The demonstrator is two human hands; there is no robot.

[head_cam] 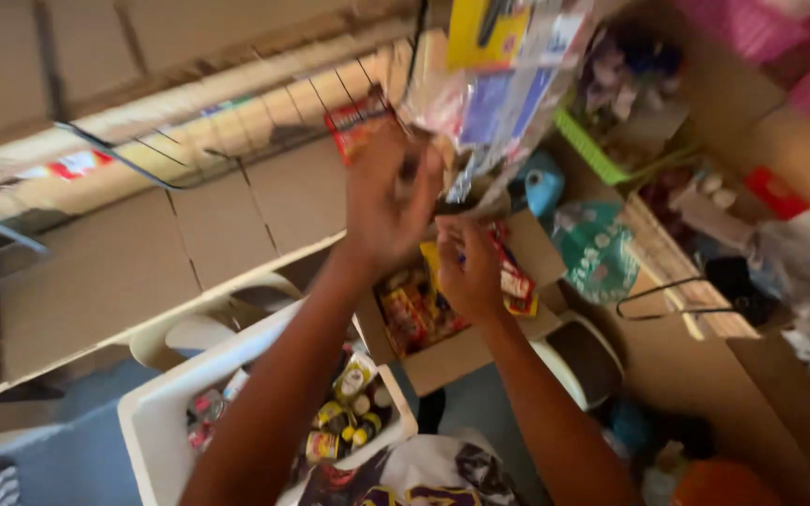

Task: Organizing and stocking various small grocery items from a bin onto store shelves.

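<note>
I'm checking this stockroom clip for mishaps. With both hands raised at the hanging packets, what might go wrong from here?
1. The left hand is raised against the clear plastic hanging packets, with a small red packet at its fingertips; motion blur hides the grip, so something might slip and fall.
2. A dropped item would likely land in the open cardboard box of red and yellow packets or the white plastic bin of small bottles below.
3. The right hand works close under the bundle, where it could snag.

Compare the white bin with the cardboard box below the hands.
The white bin is pale plastic with thick rounded walls; the cardboard box is brown with folded-out flaps. The bin sits nearer the person and holds small bottles and jars; the box sits under both hands and holds red and yellow packets. Both are open-topped and stocked.
</note>
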